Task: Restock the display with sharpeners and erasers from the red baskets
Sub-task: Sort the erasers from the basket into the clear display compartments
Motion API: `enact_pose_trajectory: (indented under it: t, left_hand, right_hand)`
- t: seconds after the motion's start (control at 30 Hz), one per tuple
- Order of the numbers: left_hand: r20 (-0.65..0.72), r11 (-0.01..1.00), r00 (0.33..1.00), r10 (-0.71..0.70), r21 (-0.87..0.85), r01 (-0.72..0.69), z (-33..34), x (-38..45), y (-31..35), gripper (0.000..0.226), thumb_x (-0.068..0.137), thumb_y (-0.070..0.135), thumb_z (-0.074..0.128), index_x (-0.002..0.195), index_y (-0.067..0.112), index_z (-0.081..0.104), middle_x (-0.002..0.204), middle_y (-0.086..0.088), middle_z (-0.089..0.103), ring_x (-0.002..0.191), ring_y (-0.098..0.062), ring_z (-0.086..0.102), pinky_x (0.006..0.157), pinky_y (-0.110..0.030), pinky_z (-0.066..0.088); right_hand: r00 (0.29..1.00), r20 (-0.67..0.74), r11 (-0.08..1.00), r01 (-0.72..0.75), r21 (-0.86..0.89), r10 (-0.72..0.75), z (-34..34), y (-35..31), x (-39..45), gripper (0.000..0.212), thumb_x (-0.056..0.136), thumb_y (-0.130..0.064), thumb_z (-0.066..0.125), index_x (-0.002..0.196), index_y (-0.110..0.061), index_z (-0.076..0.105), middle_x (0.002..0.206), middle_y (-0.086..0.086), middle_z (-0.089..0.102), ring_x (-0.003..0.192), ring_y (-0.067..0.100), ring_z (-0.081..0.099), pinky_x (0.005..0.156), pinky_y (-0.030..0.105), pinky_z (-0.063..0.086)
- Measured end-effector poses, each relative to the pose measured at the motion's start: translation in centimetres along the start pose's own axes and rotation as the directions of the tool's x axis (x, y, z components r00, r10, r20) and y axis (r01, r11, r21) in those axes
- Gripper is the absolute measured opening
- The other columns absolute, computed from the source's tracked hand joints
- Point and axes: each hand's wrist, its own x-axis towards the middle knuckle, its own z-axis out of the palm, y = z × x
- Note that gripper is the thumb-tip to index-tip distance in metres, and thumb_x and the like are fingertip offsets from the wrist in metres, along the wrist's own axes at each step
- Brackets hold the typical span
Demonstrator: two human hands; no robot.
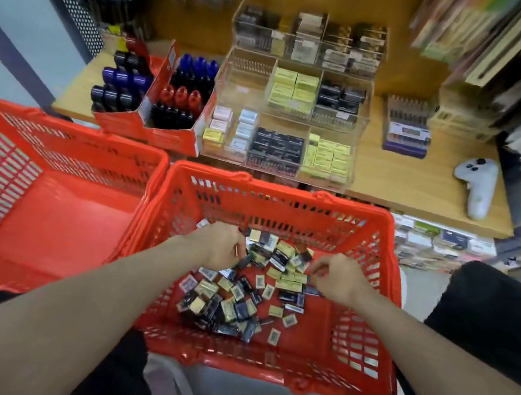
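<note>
Erasers (pixel 245 295) lie loose in the right red basket (pixel 365 324) – our hands, left (pixel 219 245) and right (pixel 335 280), curl into them, grip unclear – mixed kinds risk landing in wrong display (pixel 287 115) compartments.

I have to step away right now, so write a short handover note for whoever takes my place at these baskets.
Left hand: down in the right-hand red basket, fingers curled among the packets; whether it holds one I cannot tell.
Right hand: in the same basket, fingers curled, grip also unclear.
Loose small packets cover that basket's floor.
Left-hand red basket: nothing visible inside.
Clear display bins on the wooden shelf: mostly stocked; the upper-left compartment looks bare.
Left: sort the remaining packets into the bins.
</note>
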Motion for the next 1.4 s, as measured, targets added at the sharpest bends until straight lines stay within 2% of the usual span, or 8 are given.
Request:
enact_pose_trajectory:
  t: [0.4, 0.6, 0.73, 0.87, 0.93, 1.07, 1.27, 1.4]
  left_hand:
    - [0.278, 0.988, 0.960, 0.043, 0.129, -0.082, 12.9, 6.3, -3.2, 0.061, 0.086, 0.016, 0.069, 0.142, 0.017, 0.044, 0.139, -0.010, 0.049, 0.125, -0.027, 0.048, 0.101, -0.039, 0.045]
    - [0.112, 0.951, 0.988, 0.104, 0.279, -0.132, 16.3, 6.8, -3.4, 0.063, 0.092, 0.018, 0.061, 0.146, 0.016, 0.029, 0.146, -0.010, 0.041, 0.134, -0.030, 0.036, 0.112, -0.040, 0.028]
    - [-0.105, 0.994, 0.992, 0.062, -0.077, -0.071, 16.2, 6.3, -4.5, 0.060, 0.085, 0.017, 0.067, 0.139, 0.019, 0.039, 0.135, -0.008, 0.049, 0.123, -0.026, 0.046, 0.104, -0.037, 0.040]
    - [-0.152, 0.624, 0.939, -0.307, -0.778, 0.078, 14.9, 5.8, -5.7, 0.040, 0.084, 0.011, 0.073, 0.120, 0.024, 0.060, 0.111, 0.000, 0.059, 0.095, -0.012, 0.063, 0.081, -0.024, 0.057]
    - [-0.039, 0.391, 0.907, -0.418, -0.909, 0.141, 13.9, 5.6, -6.7, 0.017, 0.090, 0.022, 0.067, 0.107, 0.023, 0.067, 0.105, -0.001, 0.066, 0.093, -0.018, 0.066, 0.078, -0.030, 0.058]
    - [0.236, 0.015, 0.863, -0.446, -0.962, 0.271, 13.0, 4.5, -9.3, 0.037, 0.095, 0.043, 0.060, 0.120, 0.017, 0.059, 0.108, -0.001, 0.065, 0.094, -0.016, 0.065, 0.078, -0.028, 0.058]
    - [0.173, 0.628, 0.900, -0.400, -0.663, 0.407, 14.2, 4.5, -9.4, 0.020, 0.088, 0.023, 0.072, 0.103, 0.010, 0.072, 0.096, -0.005, 0.070, 0.081, -0.014, 0.063, 0.070, -0.024, 0.054]
    - [0.106, 0.850, 0.892, -0.440, -0.272, 0.452, 15.5, 4.3, -7.6, 0.041, 0.078, 0.054, 0.074, 0.108, 0.026, 0.070, 0.104, 0.001, 0.072, 0.092, -0.015, 0.065, 0.070, -0.024, 0.052]
  right_hand:
    - [0.971, 0.202, 0.948, -0.180, 0.262, 0.129, 11.7, 4.1, 6.2, 0.017, 0.092, -0.001, 0.057, 0.100, -0.004, 0.072, 0.084, 0.000, 0.065, 0.076, 0.012, 0.056, 0.054, 0.010, 0.037]
    - [0.974, 0.160, 0.911, -0.209, 0.355, 0.161, 14.4, 3.9, 5.3, 0.017, 0.092, -0.007, 0.063, 0.086, -0.021, 0.069, 0.083, -0.009, 0.064, 0.075, 0.005, 0.060, 0.055, -0.001, 0.038]
    - [0.984, 0.135, 0.949, -0.148, 0.278, 0.113, 15.2, 2.7, 4.5, 0.018, 0.090, -0.009, 0.063, 0.103, -0.020, 0.070, 0.097, -0.007, 0.069, 0.088, 0.008, 0.065, 0.072, 0.013, 0.051]
    - [0.997, 0.073, 0.985, 0.024, 0.173, -0.037, 16.6, 0.7, 4.8, 0.038, 0.088, -0.023, 0.069, 0.124, -0.021, 0.059, 0.114, -0.001, 0.063, 0.103, 0.018, 0.062, 0.087, 0.032, 0.052]
    - [0.994, 0.079, 0.997, 0.066, 0.042, -0.069, 18.0, -0.7, 5.4, 0.050, 0.089, -0.039, 0.067, 0.133, -0.022, 0.050, 0.127, 0.002, 0.054, 0.114, 0.023, 0.055, 0.091, 0.037, 0.050]
    - [0.992, 0.048, 0.960, 0.128, -0.250, -0.120, 20.1, -2.5, 6.3, 0.054, 0.092, -0.042, 0.061, 0.136, -0.019, 0.041, 0.133, 0.007, 0.048, 0.116, 0.027, 0.052, 0.085, 0.036, 0.050]
    - [0.996, 0.089, 0.950, -0.025, 0.312, -0.003, 18.1, -1.0, 7.4, 0.028, 0.093, -0.016, 0.061, 0.121, -0.020, 0.059, 0.118, 0.006, 0.061, 0.087, 0.013, 0.060, 0.073, 0.018, 0.049]
    - [0.913, 0.356, 0.404, -0.407, 0.820, 0.196, 15.9, 0.2, 6.5, 0.029, 0.098, 0.005, 0.045, 0.119, -0.009, 0.060, 0.122, 0.005, 0.052, 0.099, 0.018, 0.062, 0.074, 0.028, 0.060]
